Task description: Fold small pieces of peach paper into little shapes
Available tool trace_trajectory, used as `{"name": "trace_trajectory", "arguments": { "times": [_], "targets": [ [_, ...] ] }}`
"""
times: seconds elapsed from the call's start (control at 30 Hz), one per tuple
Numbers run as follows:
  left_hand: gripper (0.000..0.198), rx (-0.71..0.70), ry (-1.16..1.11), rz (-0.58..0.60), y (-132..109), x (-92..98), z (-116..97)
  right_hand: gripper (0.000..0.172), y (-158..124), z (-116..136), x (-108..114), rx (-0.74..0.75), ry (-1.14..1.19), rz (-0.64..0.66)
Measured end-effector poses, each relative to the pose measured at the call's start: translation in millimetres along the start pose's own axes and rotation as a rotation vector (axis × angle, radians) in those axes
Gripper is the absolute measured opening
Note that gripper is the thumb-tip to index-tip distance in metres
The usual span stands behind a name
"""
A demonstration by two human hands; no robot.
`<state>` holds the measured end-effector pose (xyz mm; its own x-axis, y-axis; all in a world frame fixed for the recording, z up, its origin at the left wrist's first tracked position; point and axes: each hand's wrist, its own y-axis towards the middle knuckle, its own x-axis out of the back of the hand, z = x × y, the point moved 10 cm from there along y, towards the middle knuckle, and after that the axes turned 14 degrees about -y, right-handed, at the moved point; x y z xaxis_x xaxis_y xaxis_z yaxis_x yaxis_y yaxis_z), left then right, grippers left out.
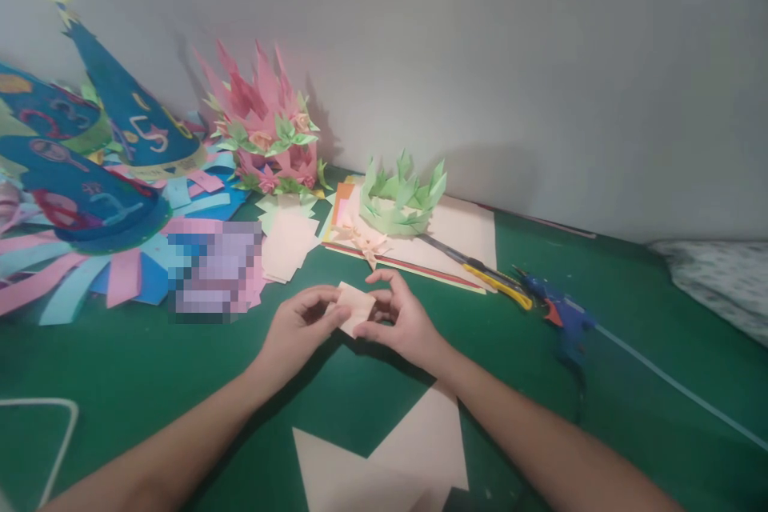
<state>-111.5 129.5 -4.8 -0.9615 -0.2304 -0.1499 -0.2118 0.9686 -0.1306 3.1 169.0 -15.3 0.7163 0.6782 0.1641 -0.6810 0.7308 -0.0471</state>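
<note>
Between my two hands is a small folded piece of cream paper (356,307), held above the green table. My left hand (305,322) pinches its left side, thumb in front. At the right side, my right hand (401,315) has its thumb on the lower corner and its fingers curled behind, with the index finger raised. Below my hands lies a larger cut sheet of cream paper (414,444) with a notch in its top edge. Just beyond my hands, folded cream paper pieces (362,242) rest on a stack of paper sheets (465,228).
A green paper crown (403,200) stands on the stack. Scissors (447,250), a yellow cutter (497,286) and a blue glue gun (564,316) lie to the right. Pink crowns (264,120), blue cone hats (129,108) and cream paper squares (291,244) occupy the left.
</note>
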Motion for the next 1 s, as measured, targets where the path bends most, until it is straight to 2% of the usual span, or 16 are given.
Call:
{"name": "trace_trajectory", "arguments": {
  "times": [0.1, 0.13, 0.2, 0.27, 0.33, 0.43, 0.63, 0.8, 0.9, 1.0],
  "targets": [
    [0.019, 0.145, -0.241, -0.005, -1.5, -3.6, 13.8, 0.077, -1.9, 7.5, -3.1, 0.062, -0.07, -0.015],
    [0.02, 0.187, -0.317, 0.006, -2.8, -6.7, 18.1, 0.079, -2.7, 9.7, -3.7, 0.082, -0.089, -0.026],
    [0.021, 0.239, -0.425, 0.03, -5.7, -12.9, 23.4, 0.069, -3.8, 12.5, -3.0, 0.106, -0.114, -0.057],
    [0.02, 0.252, -0.467, 0.037, -8.2, -15.6, 25.6, 0.051, -4.4, 13.1, 1.0, 0.11, -0.125, -0.097],
    [0.018, 0.25, -0.47, 0.029, -9.9, -15.6, 26.2, 0.038, -4.9, 13.7, 5.1, 0.11, -0.13, -0.121],
    [0.023, 0.228, -0.459, 0.016, -10.6, -14.6, 23.8, 0.027, -6.6, 17.1, 8.9, 0.128, -0.144, -0.136],
    [0.045, 0.209, -0.464, 0.072, -10.1, -21.5, 19.9, 0.019, -12.5, 27.0, 4.8, 0.201, -0.284, -0.129],
    [0.035, 0.27, -0.413, 0.113, -12.1, -25.6, 26.4, 0.012, -14.3, 24.9, 11.4, 0.182, -0.388, -0.207],
    [0.027, 0.287, -0.371, 0.095, -12.1, -23.3, 28.3, 0.015, -13.1, 20.7, 12.2, 0.135, -0.348, -0.197],
    [0.024, 0.281, -0.342, 0.067, -11.0, -19.0, 27.4, 0.021, -11.7, 24.3, 12.7, 0.15, -0.325, -0.178]
  ]
}}
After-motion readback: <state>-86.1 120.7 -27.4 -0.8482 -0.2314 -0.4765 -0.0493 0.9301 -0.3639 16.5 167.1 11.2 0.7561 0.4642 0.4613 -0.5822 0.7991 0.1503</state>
